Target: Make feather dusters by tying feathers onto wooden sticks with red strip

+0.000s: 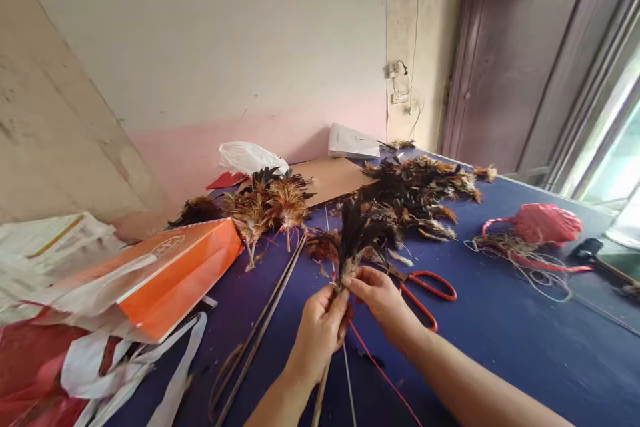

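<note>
1. Left hand [320, 327] fingers closed round the base of a small feather bundle [353, 237] and the top of a thin stick [320, 393] that runs down toward the camera
2. Right hand [380, 293] fingertips pinched together on the same bundle base, touching the left hand; a red string [380, 370] trails from there toward the bottom edge
3. Bundle held just above the blue table [500, 327], mid-frame, dark plumes pointing away from the person
4. Looks like early/mid binding: only one small tuft on the stick, rest of the shaft bare as far as visible. Can't tell how many wraps of string are on
5. Done so far, by the look of it: tied feather clusters [265, 203] lying just beyond the orange bag [175, 273]
6. Left: big loose feather pile [425, 190] behind the hands, spare sticks [270, 320] to the left
7. Red-handled scissors [425, 290] just right of the right hand; red string ball [545, 223] well apart, far right
</note>
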`<state>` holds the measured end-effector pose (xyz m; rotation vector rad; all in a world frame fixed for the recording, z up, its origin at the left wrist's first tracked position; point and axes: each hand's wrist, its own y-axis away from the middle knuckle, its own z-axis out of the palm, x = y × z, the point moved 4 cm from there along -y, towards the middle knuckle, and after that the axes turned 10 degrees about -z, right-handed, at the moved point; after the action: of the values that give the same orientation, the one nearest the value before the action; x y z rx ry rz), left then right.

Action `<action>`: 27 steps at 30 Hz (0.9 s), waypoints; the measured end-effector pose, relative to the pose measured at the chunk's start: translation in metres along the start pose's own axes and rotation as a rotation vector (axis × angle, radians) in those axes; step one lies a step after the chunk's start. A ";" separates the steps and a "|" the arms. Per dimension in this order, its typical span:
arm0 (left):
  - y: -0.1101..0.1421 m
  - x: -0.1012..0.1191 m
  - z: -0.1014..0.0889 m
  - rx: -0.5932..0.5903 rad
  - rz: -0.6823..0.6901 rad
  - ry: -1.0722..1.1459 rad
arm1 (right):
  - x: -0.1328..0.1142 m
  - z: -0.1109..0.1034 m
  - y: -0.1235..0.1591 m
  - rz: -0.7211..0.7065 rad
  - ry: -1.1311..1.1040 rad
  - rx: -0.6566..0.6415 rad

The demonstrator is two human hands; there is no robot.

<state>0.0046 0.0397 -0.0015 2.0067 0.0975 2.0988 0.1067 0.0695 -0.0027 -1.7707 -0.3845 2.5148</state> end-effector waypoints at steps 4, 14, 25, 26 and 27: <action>0.001 0.000 -0.004 -0.031 -0.049 0.064 | 0.000 -0.003 0.000 0.002 0.006 0.015; -0.002 -0.002 -0.008 -0.113 -0.119 0.256 | -0.007 0.000 0.001 0.000 0.018 -0.007; -0.014 0.006 -0.032 -0.182 -0.190 0.617 | -0.039 -0.073 -0.040 -0.087 0.608 0.060; -0.014 0.005 -0.032 -0.189 -0.192 0.628 | -0.047 -0.090 -0.048 -0.097 0.778 0.080; -0.014 0.005 -0.032 -0.196 -0.195 0.636 | -0.056 -0.109 -0.056 -0.100 0.983 0.102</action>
<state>-0.0259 0.0584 -0.0016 1.1172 0.1772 2.4155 0.2216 0.1335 0.0270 -2.5298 -0.2507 1.2941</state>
